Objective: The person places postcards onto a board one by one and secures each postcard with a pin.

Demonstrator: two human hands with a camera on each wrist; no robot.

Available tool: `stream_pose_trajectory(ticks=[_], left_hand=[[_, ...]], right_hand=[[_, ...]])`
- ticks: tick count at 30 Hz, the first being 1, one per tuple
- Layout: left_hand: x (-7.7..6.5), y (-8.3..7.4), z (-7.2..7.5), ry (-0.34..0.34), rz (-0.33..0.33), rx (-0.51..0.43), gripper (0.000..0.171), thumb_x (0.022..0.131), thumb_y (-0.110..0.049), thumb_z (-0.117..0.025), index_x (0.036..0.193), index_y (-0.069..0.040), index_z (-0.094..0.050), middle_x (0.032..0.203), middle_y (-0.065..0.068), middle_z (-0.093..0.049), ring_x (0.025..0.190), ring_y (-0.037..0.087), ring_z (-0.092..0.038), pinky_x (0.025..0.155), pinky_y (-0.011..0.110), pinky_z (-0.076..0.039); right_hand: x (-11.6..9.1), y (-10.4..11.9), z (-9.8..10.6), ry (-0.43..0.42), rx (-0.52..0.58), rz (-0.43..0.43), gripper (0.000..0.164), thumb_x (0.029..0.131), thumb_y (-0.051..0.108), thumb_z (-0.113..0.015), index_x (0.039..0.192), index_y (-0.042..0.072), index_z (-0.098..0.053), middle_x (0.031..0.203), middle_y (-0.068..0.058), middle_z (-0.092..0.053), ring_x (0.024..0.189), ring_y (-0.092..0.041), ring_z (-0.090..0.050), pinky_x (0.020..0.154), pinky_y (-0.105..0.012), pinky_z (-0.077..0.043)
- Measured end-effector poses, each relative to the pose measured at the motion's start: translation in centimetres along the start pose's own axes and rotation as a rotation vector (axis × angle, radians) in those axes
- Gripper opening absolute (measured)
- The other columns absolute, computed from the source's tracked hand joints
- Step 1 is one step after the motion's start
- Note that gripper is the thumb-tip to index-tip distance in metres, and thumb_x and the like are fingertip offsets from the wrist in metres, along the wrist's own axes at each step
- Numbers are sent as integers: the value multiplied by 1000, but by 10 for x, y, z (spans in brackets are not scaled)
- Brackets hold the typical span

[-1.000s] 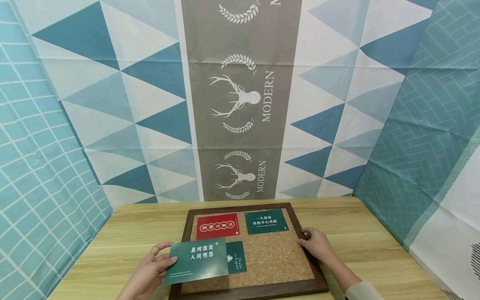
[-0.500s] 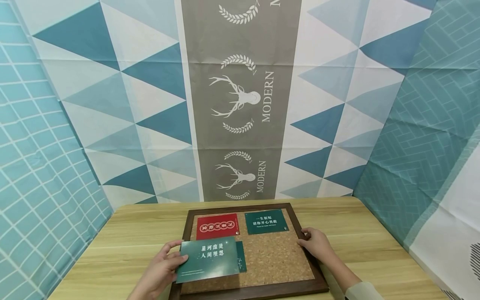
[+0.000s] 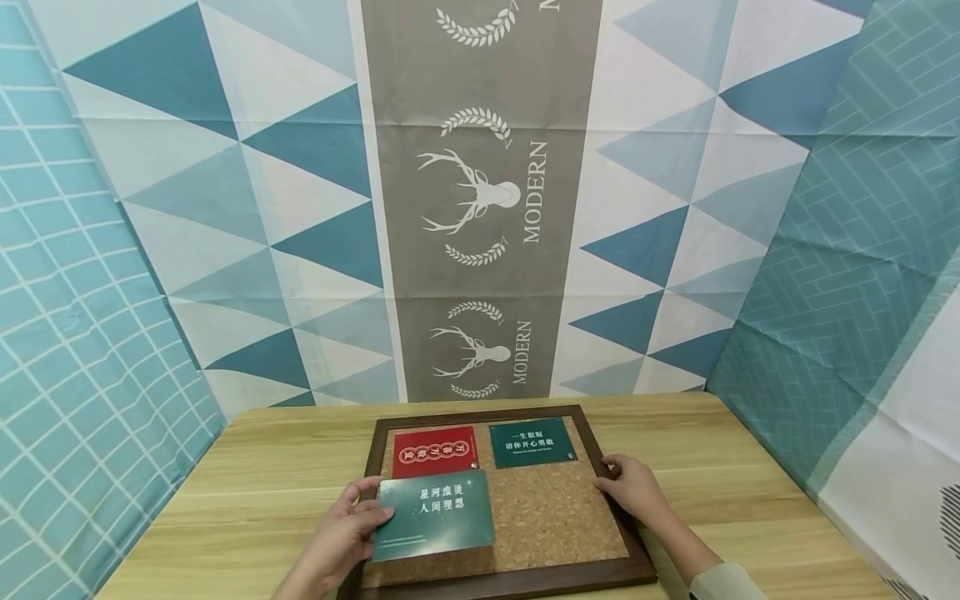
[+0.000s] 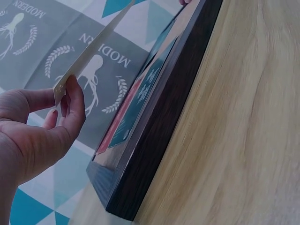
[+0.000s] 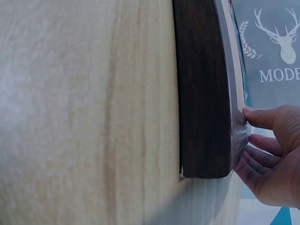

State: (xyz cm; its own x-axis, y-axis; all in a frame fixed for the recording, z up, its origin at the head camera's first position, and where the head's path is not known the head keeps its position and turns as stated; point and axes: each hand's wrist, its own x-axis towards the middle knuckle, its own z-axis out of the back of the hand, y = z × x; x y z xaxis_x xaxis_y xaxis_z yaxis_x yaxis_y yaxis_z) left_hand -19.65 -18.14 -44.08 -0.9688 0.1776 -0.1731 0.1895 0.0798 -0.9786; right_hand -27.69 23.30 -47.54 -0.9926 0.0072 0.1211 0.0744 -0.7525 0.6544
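My left hand [image 3: 341,537] pinches a green postcard [image 3: 435,515] with white lettering by its left edge, thumb on top. The left wrist view has this card [image 4: 93,49] edge-on, tilted and held above the board. Beneath it lies a framed cork board [image 3: 558,525] with a dark brown wooden frame. My right hand [image 3: 637,492] grips the board's right frame edge, its thumb over the top and its fingers against the outer side, as the right wrist view also has it. The held card now covers the green card lying on the cork in the head view.
A red card [image 3: 435,451] lies at the board's upper left, and another green card [image 3: 533,442] at its upper right. The board rests on a wood-grain table [image 3: 247,483]. Behind stands a patterned wall covering [image 3: 480,250]. A white vented object [image 3: 915,467] is at the far right.
My left hand has carried the green postcard rightward over the board, covering the green card beneath that showed earlier. My right hand has stayed on the frame edge.
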Motion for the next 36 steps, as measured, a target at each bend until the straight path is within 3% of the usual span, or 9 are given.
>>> stream_pose_trajectory(ticks=[13, 23, 36], left_hand=[[7, 3, -16, 29, -7, -5, 65, 90, -11, -57, 138, -4, -15, 97, 2, -58, 83, 13, -64, 70, 34, -55], [10, 6, -21, 8, 12, 2, 66, 88, -12, -60, 138, -4, -17, 94, 3, -56, 82, 13, -61, 70, 33, -55], [16, 13, -35, -20, 0, -53, 55, 88, -7, -60, 131, -6, -25, 94, 5, -56, 80, 15, -63, 68, 36, -56]], right_hand=[[0, 0, 0, -3, -1, -3, 44, 82, 16, -70, 118, -7, -58, 91, -11, -64, 79, -21, -61, 59, -32, -50], [1, -2, -3, -9, 2, -2, 44, 82, 15, -70, 118, -7, -58, 92, -11, -64, 80, -21, -61, 59, -32, -50], [0, 0, 0, 0, 12, 1, 44, 83, 16, -69, 119, -7, -58, 93, -12, -64, 78, -20, -60, 58, -32, -49]])
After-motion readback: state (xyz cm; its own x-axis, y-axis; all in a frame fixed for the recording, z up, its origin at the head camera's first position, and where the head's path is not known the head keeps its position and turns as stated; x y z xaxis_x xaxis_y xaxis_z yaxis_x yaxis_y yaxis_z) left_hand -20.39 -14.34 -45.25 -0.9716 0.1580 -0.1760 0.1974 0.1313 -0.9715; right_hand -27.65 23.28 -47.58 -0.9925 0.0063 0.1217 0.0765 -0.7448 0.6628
